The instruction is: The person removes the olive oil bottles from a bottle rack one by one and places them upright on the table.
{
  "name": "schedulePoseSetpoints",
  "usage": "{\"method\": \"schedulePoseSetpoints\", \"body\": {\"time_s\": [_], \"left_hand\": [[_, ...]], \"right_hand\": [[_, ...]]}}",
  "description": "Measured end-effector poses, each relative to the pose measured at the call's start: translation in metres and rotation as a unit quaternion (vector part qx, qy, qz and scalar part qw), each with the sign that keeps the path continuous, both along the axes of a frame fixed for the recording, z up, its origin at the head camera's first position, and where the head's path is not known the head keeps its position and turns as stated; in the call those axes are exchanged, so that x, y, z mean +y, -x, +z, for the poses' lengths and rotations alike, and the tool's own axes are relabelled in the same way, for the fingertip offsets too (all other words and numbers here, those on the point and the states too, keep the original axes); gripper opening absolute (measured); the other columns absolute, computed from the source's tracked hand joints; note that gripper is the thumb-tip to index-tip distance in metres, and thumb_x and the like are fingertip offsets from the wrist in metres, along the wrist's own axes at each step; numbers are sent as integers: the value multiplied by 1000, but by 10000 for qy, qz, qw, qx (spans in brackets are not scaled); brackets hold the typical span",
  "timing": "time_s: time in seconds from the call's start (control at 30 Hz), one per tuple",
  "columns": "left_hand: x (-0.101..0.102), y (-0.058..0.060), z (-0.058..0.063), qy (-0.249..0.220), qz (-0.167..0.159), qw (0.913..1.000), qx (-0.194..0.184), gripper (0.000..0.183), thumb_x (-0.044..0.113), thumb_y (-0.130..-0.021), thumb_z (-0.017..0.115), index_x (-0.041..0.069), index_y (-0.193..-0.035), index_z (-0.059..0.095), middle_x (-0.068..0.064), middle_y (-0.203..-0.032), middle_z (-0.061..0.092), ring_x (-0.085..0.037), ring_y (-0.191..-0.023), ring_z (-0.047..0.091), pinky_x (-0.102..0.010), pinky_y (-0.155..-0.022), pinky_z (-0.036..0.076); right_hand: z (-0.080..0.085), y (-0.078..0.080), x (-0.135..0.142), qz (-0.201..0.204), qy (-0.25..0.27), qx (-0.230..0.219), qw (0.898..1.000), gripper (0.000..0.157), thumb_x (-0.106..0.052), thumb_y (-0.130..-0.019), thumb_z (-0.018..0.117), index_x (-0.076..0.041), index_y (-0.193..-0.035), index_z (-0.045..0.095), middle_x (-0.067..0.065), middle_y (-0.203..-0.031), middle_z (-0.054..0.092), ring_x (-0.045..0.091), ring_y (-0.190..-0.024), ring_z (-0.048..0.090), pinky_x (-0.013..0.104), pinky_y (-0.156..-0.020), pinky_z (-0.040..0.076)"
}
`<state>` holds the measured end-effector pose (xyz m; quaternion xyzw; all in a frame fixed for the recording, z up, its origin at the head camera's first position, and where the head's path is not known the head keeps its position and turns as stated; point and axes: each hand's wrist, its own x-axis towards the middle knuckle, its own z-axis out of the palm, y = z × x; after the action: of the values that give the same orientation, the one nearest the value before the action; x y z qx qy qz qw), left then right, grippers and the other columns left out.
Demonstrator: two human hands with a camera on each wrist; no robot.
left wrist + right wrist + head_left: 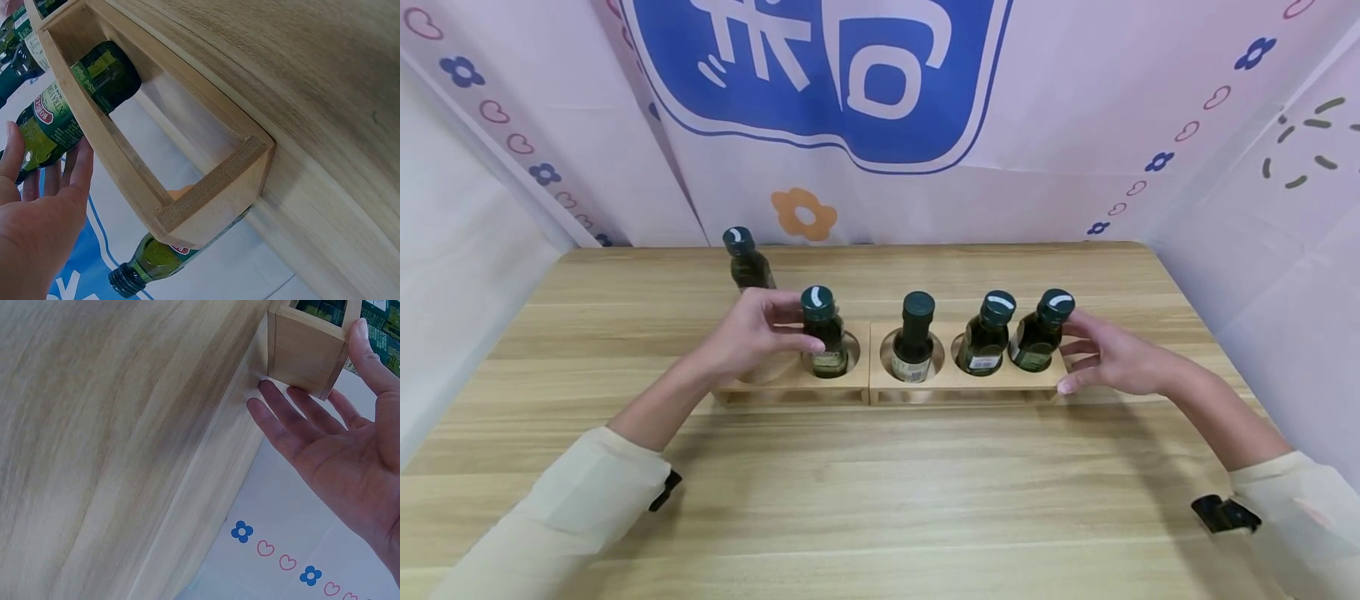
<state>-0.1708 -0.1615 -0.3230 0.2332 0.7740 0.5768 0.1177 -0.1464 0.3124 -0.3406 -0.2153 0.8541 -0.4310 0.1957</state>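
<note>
My left hand [760,333] grips a dark green glass bottle [827,337] by its side, thumb in front and fingers behind. In the left wrist view the bottle's base sits down inside the left wooden rack [94,137]. My right hand [1120,354] is at the end of the right wooden rack [962,389], its thumb at the front corner and its other fingers extended past the end panel. Beside it stands the outermost bottle [1037,337]. Two more bottles stand in this rack, a slim-necked one [913,342] and a labelled one [985,337].
Another green bottle [750,262] stands on the wooden table [880,500] behind the left rack, partly hidden by my left hand. The two racks sit end to end. A printed cloth backdrop [1037,200] rises at the table's far edge, with white cloth at both sides.
</note>
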Motion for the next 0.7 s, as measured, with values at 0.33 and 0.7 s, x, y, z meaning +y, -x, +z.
{"method": "schedulePoseSetpoints", "body": {"time_s": [0.33,0.7], "left_hand": [[0,-1,0,-40,12,9999,-92,42,-14,-83,79,-12,-123,68,-25,-119,73,-16,-107,73,-32,-91,61],[-1,-1,0,-41,-20,9999,-142,46,-16,-81,80,-12,-125,67,-25,-120,72,-27,-112,72,-34,-92,61]], "right_hand": [[0,0,0,8,-3,-37,10000,85,-1,-85,84,11,-151,32,39,-152,39,60,-130,49,53,-101,54],[0,0,-1,-25,-35,-18,10000,86,-1,-85,84,11,-151,32,38,-152,39,60,-130,49,55,-101,54]]}}
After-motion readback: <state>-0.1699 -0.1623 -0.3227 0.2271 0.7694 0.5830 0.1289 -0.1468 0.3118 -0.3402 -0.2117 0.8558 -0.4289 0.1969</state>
